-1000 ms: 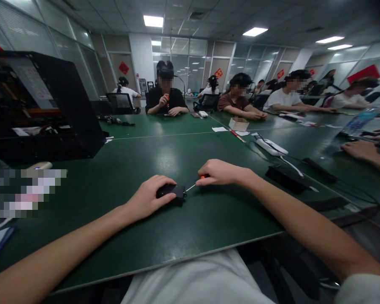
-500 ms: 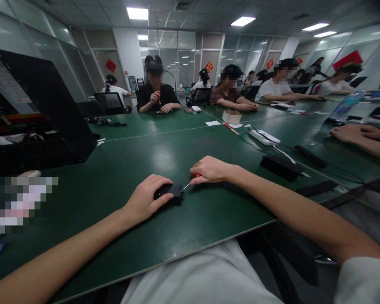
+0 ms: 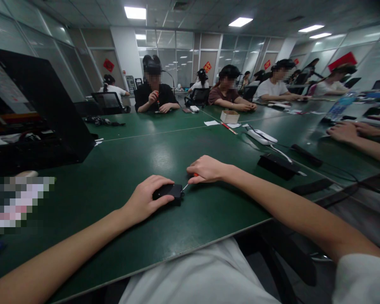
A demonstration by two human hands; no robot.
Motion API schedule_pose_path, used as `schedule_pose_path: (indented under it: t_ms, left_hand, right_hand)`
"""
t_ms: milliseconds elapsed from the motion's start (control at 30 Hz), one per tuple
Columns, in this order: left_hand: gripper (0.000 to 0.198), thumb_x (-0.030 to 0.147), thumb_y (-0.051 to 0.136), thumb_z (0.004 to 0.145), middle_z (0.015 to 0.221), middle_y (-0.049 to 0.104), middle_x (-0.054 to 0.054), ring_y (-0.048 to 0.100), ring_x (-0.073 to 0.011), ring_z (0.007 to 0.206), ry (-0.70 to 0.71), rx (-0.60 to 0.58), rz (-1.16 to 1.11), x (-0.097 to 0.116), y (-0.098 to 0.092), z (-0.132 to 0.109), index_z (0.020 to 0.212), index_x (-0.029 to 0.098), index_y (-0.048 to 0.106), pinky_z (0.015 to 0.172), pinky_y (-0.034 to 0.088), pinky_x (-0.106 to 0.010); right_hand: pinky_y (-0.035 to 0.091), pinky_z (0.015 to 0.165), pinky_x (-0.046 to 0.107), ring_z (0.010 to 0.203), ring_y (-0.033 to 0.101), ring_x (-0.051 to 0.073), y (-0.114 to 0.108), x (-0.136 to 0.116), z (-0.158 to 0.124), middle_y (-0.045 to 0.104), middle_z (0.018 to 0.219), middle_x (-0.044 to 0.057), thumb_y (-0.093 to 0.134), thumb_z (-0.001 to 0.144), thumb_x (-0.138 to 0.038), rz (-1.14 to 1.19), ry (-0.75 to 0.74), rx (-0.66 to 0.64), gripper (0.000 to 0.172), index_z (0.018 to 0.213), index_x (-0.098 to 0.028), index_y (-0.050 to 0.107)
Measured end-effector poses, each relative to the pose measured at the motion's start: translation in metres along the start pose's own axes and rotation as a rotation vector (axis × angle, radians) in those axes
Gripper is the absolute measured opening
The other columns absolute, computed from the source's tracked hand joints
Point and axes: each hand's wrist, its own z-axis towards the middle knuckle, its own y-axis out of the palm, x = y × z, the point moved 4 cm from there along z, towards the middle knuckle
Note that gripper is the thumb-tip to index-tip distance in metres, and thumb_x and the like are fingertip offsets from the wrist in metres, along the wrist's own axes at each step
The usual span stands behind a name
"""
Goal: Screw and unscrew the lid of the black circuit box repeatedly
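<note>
Black, rectangular, plastic-looking box [image 3: 173,191] just below frame centre, on glossy dark-green tabletop [image 3: 129,158]. Left hand [image 3: 145,197] gripping box, thumb along near side. Right hand [image 3: 208,168], right of frame centre, closed round orange-handled tool with thin metal shaft [image 3: 185,186]; tip at box's right end, contact indistinct.

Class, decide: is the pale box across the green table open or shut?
Open: no lid covers the pale box, and its brownish inside shows.
</note>
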Motion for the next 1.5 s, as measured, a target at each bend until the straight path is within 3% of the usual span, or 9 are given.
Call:
schedule_pose_path:
  t_ms: [133,300,733,867,1133,1300,1500]
  left_hand:
    - [0.039,0.046,0.073,0.087,0.111,0.072,-0.009,0.065,-0.0265,0.103,-0.017,-0.008,0.003,0.000,0.001,0.001,0.115,0.019,0.068,0.091,0.050,-0.038]
    - [0.032,0.039,0.071,0.088,0.107,0.073,-0.008,0.065,-0.0251,0.099,-0.033,0.009,0.021,0.001,0.002,0.002,0.112,0.018,0.069,0.087,0.050,-0.037]
    - [0.033,0.038,0.067,0.090,0.110,0.073,-0.009,0.066,-0.0246,0.099,0.010,0.004,0.005,0.004,0.001,0.000,0.115,0.017,0.069,0.089,0.050,-0.036]
    - [0.045,0.042,0.075,0.083,0.113,0.072,-0.011,0.066,-0.0269,0.102,-0.005,0.012,0.018,0.005,0.000,0.000,0.118,0.016,0.068,0.090,0.050,-0.037]
    - [0.035,0.033,0.068,0.087,0.115,0.072,-0.010,0.067,-0.0254,0.104,-0.010,-0.001,-0.018,0.007,-0.002,0.001,0.118,0.016,0.068,0.092,0.050,-0.035]
    - [0.038,0.037,0.068,0.090,0.117,0.072,-0.009,0.067,-0.0247,0.105,-0.025,-0.010,-0.020,0.007,-0.002,0.000,0.122,0.017,0.068,0.092,0.050,-0.035]
    - [0.040,0.038,0.069,0.089,0.118,0.073,-0.009,0.068,-0.0236,0.105,-0.036,0.002,-0.040,0.005,-0.004,-0.003,0.124,0.017,0.067,0.092,0.050,-0.033]
  right_hand:
    - [0.020,0.059,0.029,0.078,0.066,0.023,-0.004,-0.010,0.000,0.072,0.092,0.013,0.023,0.096,-0.075,-0.038,-0.019,0.039,0.076,0.094,-0.013,0.068]
    - [0.018,0.057,0.029,0.077,0.066,0.021,-0.002,-0.026,0.006,0.072,0.091,0.011,0.024,0.095,-0.077,-0.047,-0.075,0.078,0.077,0.096,-0.015,0.068]
    - [0.015,0.057,0.029,0.075,0.066,0.020,-0.003,-0.024,0.004,0.073,0.090,0.012,0.026,0.094,-0.077,-0.108,-0.008,0.118,0.075,0.094,-0.015,0.068]
    - [0.016,0.057,0.029,0.075,0.066,0.020,-0.004,-0.030,0.004,0.073,0.088,0.011,0.032,0.095,-0.074,-0.048,0.024,0.121,0.069,0.093,-0.016,0.069]
    - [0.026,0.060,0.027,0.073,0.065,0.019,-0.002,-0.017,0.000,0.072,0.080,0.009,0.037,0.098,-0.068,0.139,-0.028,0.098,0.063,0.093,-0.016,0.071]
    - [0.031,0.063,0.026,0.074,0.063,0.017,-0.006,-0.010,-0.005,0.071,0.086,0.007,0.053,0.095,-0.061,0.188,-0.072,0.193,0.049,0.097,-0.016,0.070]
    - [0.036,0.065,0.025,0.076,0.062,0.016,-0.016,-0.024,-0.008,0.070,0.092,0.008,0.055,0.098,-0.046,0.186,-0.177,0.265,0.035,0.105,-0.014,0.069]
